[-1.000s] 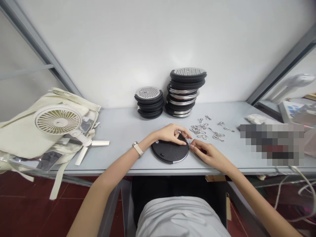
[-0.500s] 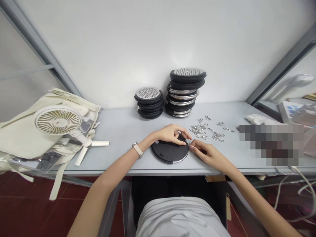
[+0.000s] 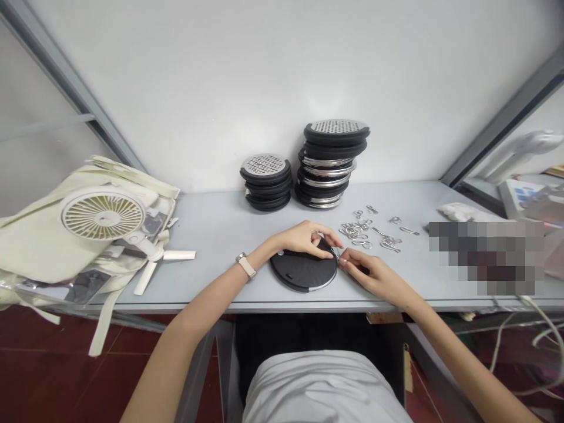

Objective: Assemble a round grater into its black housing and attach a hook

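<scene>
A black round disc (image 3: 304,271) with a silver strip along its front edge lies at the front of the table. My left hand (image 3: 308,239) reaches over its far side, thumb and fingers curled on its right edge. Beside that edge, my right hand (image 3: 363,270) pinches a thin metal clip (image 3: 335,254) that touches the disc; the fingers partly hide it. Loose silver clips and rings (image 3: 352,231) lie in a small heap beyond my right hand, with several more scattered to the right.
Behind my hands stand a short stack of black discs with a perforated top (image 3: 267,182) and a taller stack (image 3: 331,164). At left are a cream bag (image 3: 53,247) and a small fan (image 3: 103,214). A blurred patch covers something at right.
Almost nothing differs. Both hands keep their places at the disc's right edge, and the view has shifted very slightly.
</scene>
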Available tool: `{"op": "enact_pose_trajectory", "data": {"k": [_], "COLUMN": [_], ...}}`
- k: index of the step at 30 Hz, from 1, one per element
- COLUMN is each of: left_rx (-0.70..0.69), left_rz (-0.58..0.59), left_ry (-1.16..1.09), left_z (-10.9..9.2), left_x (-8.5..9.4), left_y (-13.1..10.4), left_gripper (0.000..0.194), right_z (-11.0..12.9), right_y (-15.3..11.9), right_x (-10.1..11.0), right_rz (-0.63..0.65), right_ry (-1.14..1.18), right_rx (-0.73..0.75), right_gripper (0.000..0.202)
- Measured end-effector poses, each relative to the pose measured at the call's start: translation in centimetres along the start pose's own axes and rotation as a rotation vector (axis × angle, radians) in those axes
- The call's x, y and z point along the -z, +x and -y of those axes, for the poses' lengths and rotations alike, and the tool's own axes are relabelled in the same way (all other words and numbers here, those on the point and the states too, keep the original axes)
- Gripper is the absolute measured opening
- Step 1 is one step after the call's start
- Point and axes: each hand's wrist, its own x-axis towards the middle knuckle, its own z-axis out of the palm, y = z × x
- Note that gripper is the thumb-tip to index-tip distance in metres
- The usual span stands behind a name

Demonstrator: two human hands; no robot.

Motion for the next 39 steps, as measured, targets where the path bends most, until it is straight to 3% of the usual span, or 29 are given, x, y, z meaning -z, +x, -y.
{"op": "enact_pose_trajectory", "data": {"k": [39], "left_rx": [-0.035], "left_rz": [0.000], "left_ry": [0.015], "left_z": [0.13], "left_x": [-0.01], "left_y": [0.03], "left_gripper": [0.039], "right_z": [0.27], "right_y": [-0.02], "right_x": [0.05], "right_rz": [-0.017], "right_ry": [-0.020], "right_rx": [0.001], "right_gripper": [0.035]}}
